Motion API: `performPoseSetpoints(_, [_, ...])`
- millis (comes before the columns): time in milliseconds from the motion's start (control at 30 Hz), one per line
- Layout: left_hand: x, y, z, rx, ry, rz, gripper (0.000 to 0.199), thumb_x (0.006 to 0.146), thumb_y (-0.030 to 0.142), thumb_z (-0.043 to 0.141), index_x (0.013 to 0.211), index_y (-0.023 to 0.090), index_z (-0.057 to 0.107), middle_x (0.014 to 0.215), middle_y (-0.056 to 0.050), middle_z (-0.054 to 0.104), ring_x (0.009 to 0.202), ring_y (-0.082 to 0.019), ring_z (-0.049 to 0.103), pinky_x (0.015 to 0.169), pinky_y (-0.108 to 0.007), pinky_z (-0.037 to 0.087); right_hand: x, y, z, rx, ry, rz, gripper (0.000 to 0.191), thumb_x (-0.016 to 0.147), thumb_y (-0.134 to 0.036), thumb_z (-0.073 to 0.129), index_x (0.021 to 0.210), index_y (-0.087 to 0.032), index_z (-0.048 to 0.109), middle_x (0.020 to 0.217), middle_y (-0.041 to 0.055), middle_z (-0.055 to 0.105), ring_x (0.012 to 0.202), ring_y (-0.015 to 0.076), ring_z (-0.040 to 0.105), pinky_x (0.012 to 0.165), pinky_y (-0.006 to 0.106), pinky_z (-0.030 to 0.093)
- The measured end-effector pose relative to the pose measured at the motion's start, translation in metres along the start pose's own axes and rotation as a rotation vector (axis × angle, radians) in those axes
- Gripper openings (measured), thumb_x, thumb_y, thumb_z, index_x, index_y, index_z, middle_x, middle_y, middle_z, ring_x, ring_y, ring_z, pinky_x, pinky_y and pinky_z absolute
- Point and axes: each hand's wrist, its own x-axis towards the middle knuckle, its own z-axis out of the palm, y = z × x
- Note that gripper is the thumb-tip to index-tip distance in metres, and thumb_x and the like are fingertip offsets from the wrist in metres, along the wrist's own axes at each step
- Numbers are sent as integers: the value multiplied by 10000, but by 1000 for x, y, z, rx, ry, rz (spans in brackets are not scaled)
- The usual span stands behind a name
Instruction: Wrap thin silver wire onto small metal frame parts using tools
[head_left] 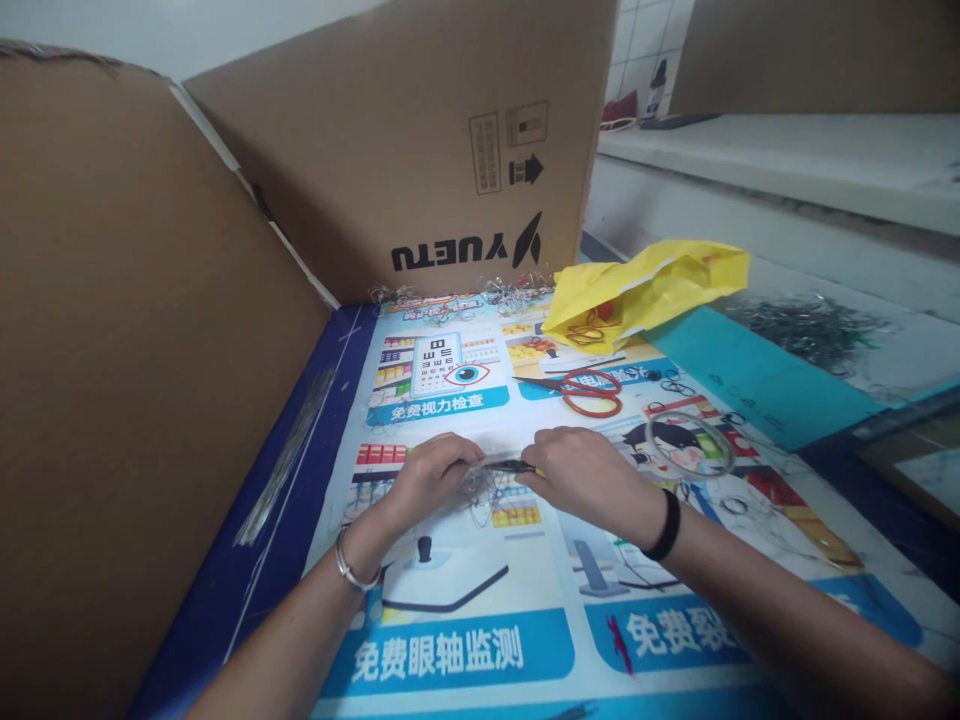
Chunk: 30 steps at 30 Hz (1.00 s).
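Observation:
My left hand is closed in a pinch on a tangle of thin silvery wire over the printed poster. My right hand grips a pair of small pliers with a dark nose and a bit of yellow handle showing. The pliers' nose points left and reaches the wire by my left fingertips; whether its jaws are closed on a strand is too small to tell. Beyond my right hand lie red-handled scissors, blades pointing left.
Cardboard walls stand at the left and back. A yellow paper bag lies beyond the scissors. At the right are a clear ring, a teal sheet and a wire heap. Straight wires lie at the left.

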Motion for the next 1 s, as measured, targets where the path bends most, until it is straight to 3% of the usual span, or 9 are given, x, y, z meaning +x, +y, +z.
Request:
performPoseSetpoints(167, [1,0,-2,35,59,-1,152,756,31,559,739,171,614,745,-21,578,729,-121,559,620,-226,447,0,-1,-1,0,21,10,243,845,-341,485,788,-181,658,787,72,648,733,207,606,608,278,375])
performPoseSetpoints(333, [0,-4,-5,16,-6,31,139,798,78,543,816,177,637,757,-27,586,717,-119,558,612,-227,447,0,-1,0,-6,28,11,243,849,-346,484,790,-184,654,789,68,645,735,205,601,619,283,380])
performPoseSetpoints(567, [-1,-8,-12,1,-108,45,255,824,70,484,1001,182,630,906,-69,590,873,-148,563,733,-269,474,0,3,5,-7,58,29,264,855,-375,477,803,-186,653,793,67,638,752,209,598,630,290,378])
performPoseSetpoints(800, [-2,-9,-9,35,11,16,164,820,116,539,917,192,648,782,-40,618,747,-131,577,648,-248,476,0,3,5,-4,65,38,284,864,-384,459,800,-189,655,790,68,637,746,207,594,613,285,363])
performPoseSetpoints(1000, [-1,-10,-11,21,20,21,100,826,152,550,872,172,636,787,-53,650,751,-141,597,660,-265,491,1,4,7,-8,98,44,310,873,-384,441,780,-184,658,767,72,635,728,210,593,600,288,359])
